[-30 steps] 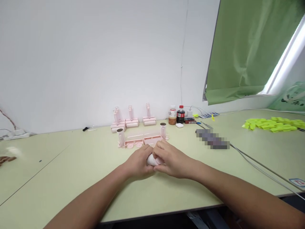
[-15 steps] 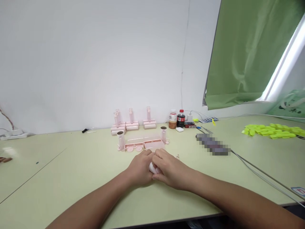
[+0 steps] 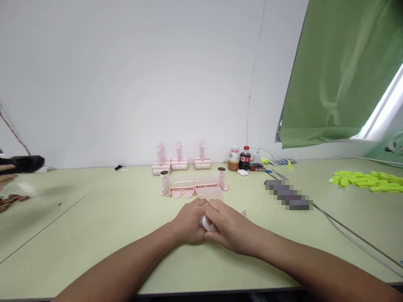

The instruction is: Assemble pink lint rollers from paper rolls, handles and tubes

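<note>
Both my hands meet at the middle of the pale green table [image 3: 94,226]. My left hand [image 3: 189,221] and my right hand [image 3: 228,226] are closed together round a small white and pink roll [image 3: 207,223], of which only a sliver shows between the fingers. Just beyond the hands lies a pink plastic frame [image 3: 193,188] with an upright tube at each end and flat round pieces in it. Three assembled pink rollers [image 3: 179,159] stand upright in a row against the wall.
Two small bottles [image 3: 239,158], a white charger and cables sit at the back right. A pile of bright yellow-green pieces [image 3: 368,180] lies far right. A blurred patch [image 3: 288,196] covers something. Another person's hand with a dark object [image 3: 22,164] shows at the left edge.
The view has shifted left and slightly up. My hands stay clasped on the roll. Another person's hand with a dark object has come in at the left edge.
</note>
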The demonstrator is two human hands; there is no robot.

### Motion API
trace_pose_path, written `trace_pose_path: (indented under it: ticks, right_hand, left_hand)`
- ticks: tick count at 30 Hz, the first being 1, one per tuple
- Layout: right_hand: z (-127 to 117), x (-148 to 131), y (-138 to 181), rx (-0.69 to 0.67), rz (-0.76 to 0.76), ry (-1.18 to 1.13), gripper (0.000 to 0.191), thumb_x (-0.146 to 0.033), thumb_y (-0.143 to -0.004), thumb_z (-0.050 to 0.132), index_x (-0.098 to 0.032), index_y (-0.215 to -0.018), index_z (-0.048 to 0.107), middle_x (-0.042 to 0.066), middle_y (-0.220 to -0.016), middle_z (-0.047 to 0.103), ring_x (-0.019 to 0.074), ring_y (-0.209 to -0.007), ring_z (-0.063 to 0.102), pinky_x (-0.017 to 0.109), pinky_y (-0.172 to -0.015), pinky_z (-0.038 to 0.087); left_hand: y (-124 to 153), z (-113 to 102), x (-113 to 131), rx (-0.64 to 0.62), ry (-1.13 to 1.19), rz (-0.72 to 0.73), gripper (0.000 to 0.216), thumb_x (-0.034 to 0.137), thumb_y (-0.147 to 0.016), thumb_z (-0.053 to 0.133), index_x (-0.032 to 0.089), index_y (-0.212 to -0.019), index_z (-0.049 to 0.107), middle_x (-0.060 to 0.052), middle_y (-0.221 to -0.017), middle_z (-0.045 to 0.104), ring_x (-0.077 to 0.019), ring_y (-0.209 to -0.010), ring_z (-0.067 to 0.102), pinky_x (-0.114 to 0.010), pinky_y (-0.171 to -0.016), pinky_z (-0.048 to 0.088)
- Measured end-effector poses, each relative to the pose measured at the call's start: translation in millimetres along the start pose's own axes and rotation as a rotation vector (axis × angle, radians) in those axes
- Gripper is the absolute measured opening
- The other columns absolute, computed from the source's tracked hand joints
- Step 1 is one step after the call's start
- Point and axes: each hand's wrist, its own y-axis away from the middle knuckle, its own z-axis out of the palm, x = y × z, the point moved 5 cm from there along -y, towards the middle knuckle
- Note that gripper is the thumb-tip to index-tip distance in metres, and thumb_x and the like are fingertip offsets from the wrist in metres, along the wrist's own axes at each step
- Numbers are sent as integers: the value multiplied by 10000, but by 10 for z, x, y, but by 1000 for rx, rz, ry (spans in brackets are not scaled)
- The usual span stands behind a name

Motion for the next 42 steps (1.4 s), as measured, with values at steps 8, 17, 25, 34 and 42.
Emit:
trace_pose_path:
  ticks: [8,17,25,34,42]
  right_hand:
    - [-17,-21,34,-17,-74,17,130,-101,-780,615,-169,-843,523,65,-904,540,180,-808,477,291,-662,410]
    - [-134,146,-13,161,-104,-34,129,-88,-806,556,-187,-772,481,23,-791,474,151,-719,443,256,-604,368]
    - [-78,523,-63,83,-13,-328,375,-245,-764,719,-211,-1095,545,40,-1032,607,172,-888,560,298,-774,454]
    - [-256,520,-33,-50,-54,-359,443,-244,-800,656,-210,-1229,551,73,-1153,627,193,-1007,586,311,-825,485]
    - [-234,780,1,-178,129,-149,369,-209,-752,655,-223,-1118,610,48,-1048,653,197,-876,581,287,-689,460]
  left_hand:
    - [40,22,-38,26,77,29,254,216,-636,633,215,-883,571,-43,-883,631,-218,-842,562,-325,-728,452]
    - [77,-62,-171,91,340,-120,270,160,-630,593,204,-884,516,-19,-876,597,-161,-738,529,-288,-652,427]
    - [69,-90,-347,193,700,-297,329,102,-524,597,185,-827,499,7,-808,550,-157,-753,511,-271,-641,390]
    - [67,-104,-401,123,814,-377,325,93,-488,582,180,-797,529,20,-772,549,-150,-724,497,-268,-622,367]
    - [57,-71,-394,-34,830,-463,307,72,-500,560,176,-788,547,14,-755,564,-151,-706,500,-258,-596,370]
